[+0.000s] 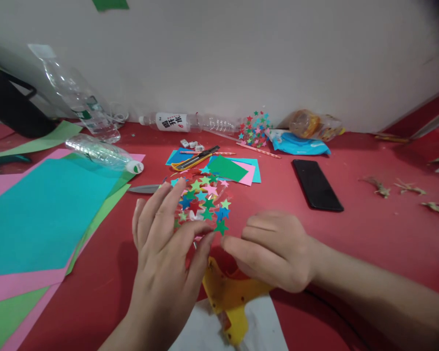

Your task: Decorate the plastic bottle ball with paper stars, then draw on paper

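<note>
A clear plastic piece covered with colourful paper stars (pixel 201 197) stands in front of me; it looks like part of a bottle. My left hand (pixel 164 248) is at its near left side, thumb and index finger pinched at its lower edge, the other fingers raised along it. A green star (pixel 221 227) sits at its lower right, between my two hands. My right hand (pixel 274 248) is closed, its index fingertip close to this star; whether it holds anything small is hidden. Below the hands lies a yellow glue gun (pixel 225 295), partly covered by my right hand.
Coloured paper sheets (pixel 54 209) cover the left side, with a clear bottle (pixel 98 153) lying on them. Behind the stars lie a utility knife (pixel 195 158) and small paper pieces (pixel 229 168). A black phone (pixel 317 185) is at right. Another star-covered piece (pixel 255 129) stands by the wall.
</note>
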